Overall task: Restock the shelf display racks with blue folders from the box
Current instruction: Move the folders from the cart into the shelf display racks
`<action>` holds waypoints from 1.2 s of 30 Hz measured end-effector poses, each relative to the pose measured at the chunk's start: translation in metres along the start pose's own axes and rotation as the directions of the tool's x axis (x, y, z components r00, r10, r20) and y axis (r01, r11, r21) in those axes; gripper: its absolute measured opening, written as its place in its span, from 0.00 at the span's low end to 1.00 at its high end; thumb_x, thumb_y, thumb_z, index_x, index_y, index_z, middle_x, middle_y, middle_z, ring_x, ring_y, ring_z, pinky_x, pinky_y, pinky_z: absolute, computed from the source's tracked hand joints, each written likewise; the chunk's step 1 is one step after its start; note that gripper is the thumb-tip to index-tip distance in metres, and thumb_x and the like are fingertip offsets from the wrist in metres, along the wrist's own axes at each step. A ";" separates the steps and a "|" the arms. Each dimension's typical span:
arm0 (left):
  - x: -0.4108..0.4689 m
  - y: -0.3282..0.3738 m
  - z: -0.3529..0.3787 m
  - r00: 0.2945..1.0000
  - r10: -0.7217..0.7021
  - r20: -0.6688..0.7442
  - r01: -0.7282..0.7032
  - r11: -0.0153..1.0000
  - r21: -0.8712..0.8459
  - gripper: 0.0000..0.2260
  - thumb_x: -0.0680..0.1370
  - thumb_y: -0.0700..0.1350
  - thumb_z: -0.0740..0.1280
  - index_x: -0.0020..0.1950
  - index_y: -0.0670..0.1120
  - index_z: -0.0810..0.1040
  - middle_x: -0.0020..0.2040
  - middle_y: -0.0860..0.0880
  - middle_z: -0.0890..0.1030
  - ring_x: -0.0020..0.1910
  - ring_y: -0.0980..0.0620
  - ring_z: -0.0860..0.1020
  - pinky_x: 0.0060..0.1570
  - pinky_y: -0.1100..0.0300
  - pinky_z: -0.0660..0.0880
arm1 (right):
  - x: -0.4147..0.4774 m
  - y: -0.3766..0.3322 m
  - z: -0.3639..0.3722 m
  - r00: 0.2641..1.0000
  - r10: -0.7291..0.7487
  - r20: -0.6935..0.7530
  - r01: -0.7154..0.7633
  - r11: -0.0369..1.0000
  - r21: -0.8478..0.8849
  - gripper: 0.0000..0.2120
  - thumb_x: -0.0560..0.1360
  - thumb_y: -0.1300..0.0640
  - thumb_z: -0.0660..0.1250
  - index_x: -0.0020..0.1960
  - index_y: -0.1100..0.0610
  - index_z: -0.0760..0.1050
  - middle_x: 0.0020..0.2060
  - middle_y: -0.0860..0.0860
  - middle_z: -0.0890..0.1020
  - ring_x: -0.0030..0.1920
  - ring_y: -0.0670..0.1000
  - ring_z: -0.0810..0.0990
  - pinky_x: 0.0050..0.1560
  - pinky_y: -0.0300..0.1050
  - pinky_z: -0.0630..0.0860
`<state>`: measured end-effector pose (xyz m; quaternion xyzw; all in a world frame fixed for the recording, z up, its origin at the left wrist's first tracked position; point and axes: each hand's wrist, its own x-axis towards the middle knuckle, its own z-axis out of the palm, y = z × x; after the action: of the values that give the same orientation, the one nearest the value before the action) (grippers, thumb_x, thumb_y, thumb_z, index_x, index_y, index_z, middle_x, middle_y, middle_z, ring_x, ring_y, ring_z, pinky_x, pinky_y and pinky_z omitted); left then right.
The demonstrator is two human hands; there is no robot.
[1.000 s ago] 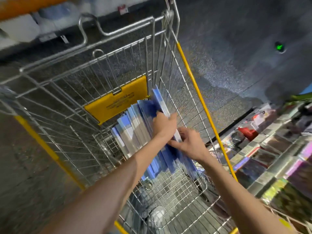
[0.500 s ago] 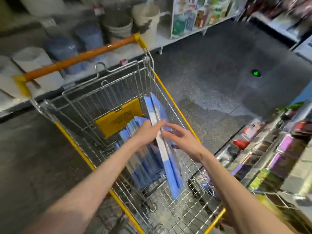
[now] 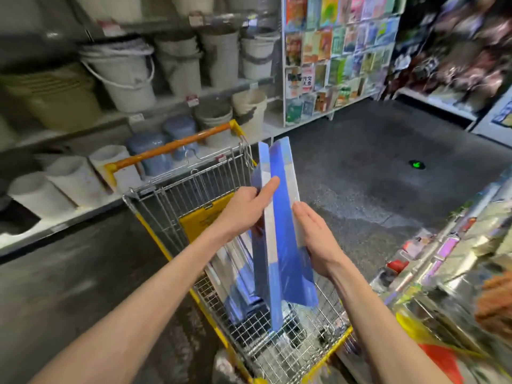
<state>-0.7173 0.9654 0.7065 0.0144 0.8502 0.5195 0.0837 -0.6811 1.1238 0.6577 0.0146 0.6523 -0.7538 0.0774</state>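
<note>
Folders (image 3: 281, 217) higher, gripped by both hands (image 3: 243, 210) (image 3: 317, 239)

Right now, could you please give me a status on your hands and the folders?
Left hand and right hand both grip the blue folders. Held upright over the cart; other folders inside it. Shelf display close on the right.
</note>
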 end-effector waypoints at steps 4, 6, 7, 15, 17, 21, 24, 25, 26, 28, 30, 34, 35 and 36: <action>-0.011 0.012 0.003 1.000 0.008 0.029 -0.007 1.000 -0.024 0.33 0.71 0.77 0.58 0.29 0.46 0.66 0.30 0.34 0.76 0.31 0.36 0.80 0.39 0.41 0.79 | -0.017 -0.013 -0.004 0.999 -0.038 -0.028 0.038 0.999 -0.020 0.19 0.85 0.52 0.56 0.61 0.68 0.74 0.60 0.64 0.80 0.60 0.56 0.80 0.65 0.57 0.75; -0.013 0.017 0.005 0.999 0.015 0.039 -0.014 1.000 -0.025 0.32 0.74 0.75 0.59 0.30 0.47 0.65 0.29 0.34 0.76 0.30 0.37 0.81 0.37 0.41 0.80 | -0.022 -0.022 -0.007 0.999 -0.053 -0.007 0.053 0.998 -0.030 0.23 0.84 0.49 0.58 0.61 0.71 0.71 0.60 0.69 0.77 0.58 0.59 0.79 0.65 0.63 0.72; -0.015 0.021 0.005 0.999 0.027 0.035 -0.025 0.999 -0.031 0.30 0.76 0.72 0.59 0.31 0.46 0.65 0.28 0.36 0.76 0.28 0.39 0.81 0.35 0.44 0.80 | -0.022 -0.027 -0.008 0.998 -0.058 0.004 0.058 0.998 -0.030 0.24 0.84 0.48 0.58 0.60 0.71 0.71 0.60 0.71 0.76 0.57 0.59 0.79 0.64 0.64 0.72; -0.001 0.032 -0.009 0.982 0.159 0.102 -0.131 0.962 -0.239 0.24 0.85 0.54 0.59 0.32 0.47 0.58 0.17 0.56 0.62 0.16 0.60 0.65 0.20 0.70 0.63 | -0.013 -0.057 -0.002 0.999 -0.045 0.017 0.046 0.999 -0.011 0.18 0.83 0.52 0.57 0.63 0.62 0.77 0.58 0.59 0.83 0.56 0.56 0.83 0.55 0.49 0.81; 0.007 0.030 -0.013 0.978 0.166 0.128 -0.128 0.956 -0.264 0.24 0.85 0.53 0.58 0.31 0.47 0.58 0.17 0.56 0.63 0.16 0.60 0.66 0.20 0.70 0.64 | -0.008 -0.060 0.001 0.999 -0.038 -0.009 0.038 0.999 -0.017 0.18 0.83 0.52 0.57 0.63 0.62 0.76 0.58 0.60 0.83 0.56 0.58 0.83 0.57 0.52 0.81; 0.020 0.025 -0.020 0.965 0.180 0.190 -0.116 0.946 -0.304 0.23 0.84 0.55 0.61 0.32 0.47 0.60 0.19 0.56 0.65 0.19 0.59 0.72 0.22 0.67 0.69 | -0.001 -0.059 0.007 0.999 0.007 -0.051 -0.008 1.000 -0.023 0.19 0.82 0.50 0.58 0.65 0.62 0.75 0.61 0.62 0.81 0.62 0.65 0.79 0.64 0.63 0.75; 0.025 0.021 -0.026 0.950 0.204 0.235 -0.120 0.938 -0.326 0.22 0.84 0.54 0.62 0.33 0.46 0.63 0.20 0.57 0.66 0.21 0.60 0.72 0.24 0.67 0.71 | 0.000 -0.056 0.009 0.997 0.040 -0.062 -0.041 0.999 -0.010 0.19 0.83 0.49 0.58 0.68 0.59 0.74 0.63 0.60 0.80 0.65 0.64 0.77 0.67 0.63 0.73; 0.029 0.018 -0.027 0.941 0.216 0.259 -0.119 0.931 -0.345 0.22 0.83 0.54 0.62 0.33 0.45 0.65 0.23 0.56 0.68 0.23 0.58 0.73 0.26 0.65 0.73 | 0.000 -0.055 0.009 0.997 0.047 -0.064 -0.047 0.999 0.002 0.20 0.82 0.49 0.58 0.69 0.58 0.73 0.64 0.58 0.80 0.66 0.63 0.77 0.67 0.62 0.73; 0.031 0.017 -0.029 0.932 0.229 0.283 -0.116 0.923 -0.366 0.23 0.83 0.56 0.63 0.35 0.42 0.68 0.26 0.52 0.69 0.26 0.55 0.75 0.28 0.62 0.76 | 0.002 -0.055 0.009 0.997 0.048 -0.068 -0.048 0.999 0.006 0.20 0.82 0.49 0.58 0.69 0.57 0.73 0.64 0.57 0.80 0.66 0.61 0.77 0.68 0.61 0.72; 0.036 0.015 -0.033 0.910 0.239 0.337 -0.095 0.915 -0.393 0.23 0.82 0.57 0.64 0.41 0.38 0.71 0.32 0.46 0.69 0.30 0.50 0.77 0.32 0.55 0.80 | 0.002 -0.056 0.010 0.997 0.044 -0.061 -0.045 0.999 -0.008 0.20 0.81 0.48 0.59 0.69 0.55 0.74 0.65 0.55 0.80 0.66 0.58 0.77 0.68 0.58 0.74; 0.040 0.013 -0.038 0.896 0.255 0.363 -0.098 0.913 -0.396 0.19 0.83 0.54 0.64 0.38 0.42 0.71 0.28 0.52 0.71 0.28 0.55 0.76 0.31 0.60 0.78 | 0.004 -0.056 0.010 0.998 0.045 -0.049 -0.046 0.999 -0.002 0.19 0.81 0.49 0.58 0.68 0.54 0.75 0.64 0.53 0.80 0.66 0.55 0.78 0.63 0.51 0.78; 0.045 0.008 -0.044 0.872 0.289 0.396 -0.109 0.902 -0.417 0.14 0.82 0.49 0.66 0.38 0.46 0.73 0.28 0.56 0.74 0.26 0.61 0.75 0.30 0.67 0.74 | 0.005 -0.056 0.008 0.999 0.042 -0.002 -0.042 0.995 0.087 0.19 0.82 0.55 0.58 0.71 0.57 0.73 0.66 0.57 0.79 0.66 0.59 0.78 0.60 0.52 0.79; 0.047 0.006 -0.044 0.867 0.297 0.399 -0.116 0.901 -0.419 0.15 0.83 0.47 0.65 0.36 0.48 0.71 0.25 0.58 0.72 0.25 0.63 0.73 0.29 0.69 0.71 | 0.005 -0.055 0.007 0.999 0.042 0.008 -0.042 0.994 0.097 0.18 0.83 0.55 0.59 0.71 0.57 0.73 0.67 0.59 0.78 0.66 0.60 0.77 0.61 0.54 0.79; 0.047 0.007 -0.045 0.861 0.308 0.405 -0.127 0.900 -0.416 0.16 0.83 0.46 0.65 0.35 0.50 0.70 0.23 0.59 0.70 0.23 0.63 0.71 0.28 0.71 0.69 | 0.005 -0.054 0.007 0.999 0.038 0.019 -0.040 0.993 0.107 0.18 0.82 0.55 0.61 0.71 0.57 0.73 0.67 0.60 0.77 0.67 0.62 0.77 0.61 0.56 0.78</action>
<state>-0.7711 0.9341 0.7266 0.2187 0.6830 0.6600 0.2238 -0.6932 1.1241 0.7113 0.0250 0.6097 -0.7863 0.0968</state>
